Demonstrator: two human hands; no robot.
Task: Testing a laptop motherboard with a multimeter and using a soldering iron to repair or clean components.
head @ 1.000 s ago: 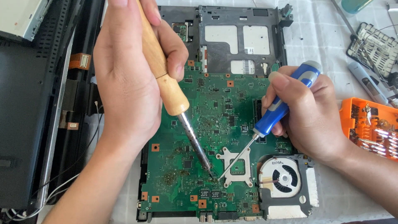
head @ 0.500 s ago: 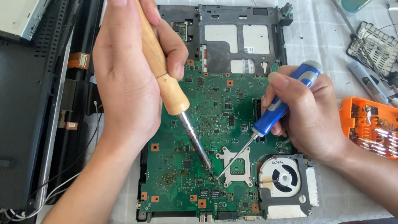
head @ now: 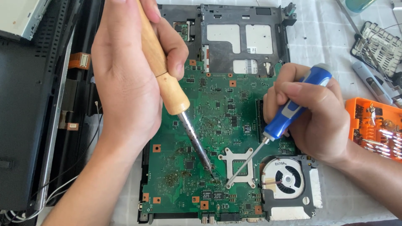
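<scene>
A green laptop circuit board (head: 217,104) lies in front of me. My left hand (head: 125,79) grips a soldering iron with a wooden handle (head: 165,75); its metal tip touches the board just left of a silver bracket (head: 238,167). My right hand (head: 314,113) holds a blue-handled screwdriver (head: 293,106), its shaft slanting down to the bracket's lower left corner. The two tool tips sit close together. A round cooling fan (head: 282,178) sits to the right of the bracket.
A black laptop case part (head: 29,109) with loose wires lies on the left. An orange bit case (head: 374,127) sits at the right edge, a small dark board (head: 379,44) and a grey tool (head: 372,81) beyond it. A white checked cloth (head: 318,33) covers the table.
</scene>
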